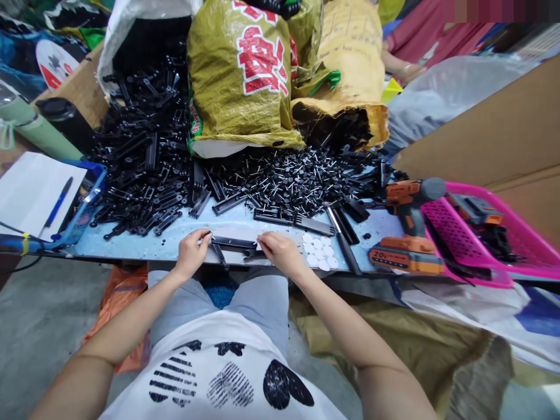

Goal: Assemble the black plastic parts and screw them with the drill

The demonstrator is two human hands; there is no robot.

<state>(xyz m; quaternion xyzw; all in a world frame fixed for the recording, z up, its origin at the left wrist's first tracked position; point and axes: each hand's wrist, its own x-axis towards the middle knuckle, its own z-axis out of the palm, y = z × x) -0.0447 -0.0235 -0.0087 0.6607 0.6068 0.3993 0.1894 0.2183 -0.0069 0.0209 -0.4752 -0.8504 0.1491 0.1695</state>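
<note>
At the table's front edge, a long black plastic bar (pixel 234 241) lies between my two hands. My left hand (pixel 193 249) pinches at the bar's left end. My right hand (pixel 282 251) has its fingertips closed at the right end, where a small light-coloured tip shows; what exactly sits in those fingers is too small to make out. A short black arm piece (pixel 220 255) slants down below the bar's left part. Just right of my right hand lie several round white discs (pixel 318 251). Behind the bar are a black slotted strip (pixel 273 217) and a heap of metal-shanked black pins (pixel 289 181).
Black plastic parts (pixel 149 157) pile up at left, beside a blue tray (pixel 94 192) with paper and pen. Printed sacks (pixel 240 76) stand behind. To the right are a hammer-like tool (pixel 345 245), an orange cordless drill (pixel 406 227) and a pink basket (pixel 525 233). Another person's hand (pixel 411 73) shows beyond.
</note>
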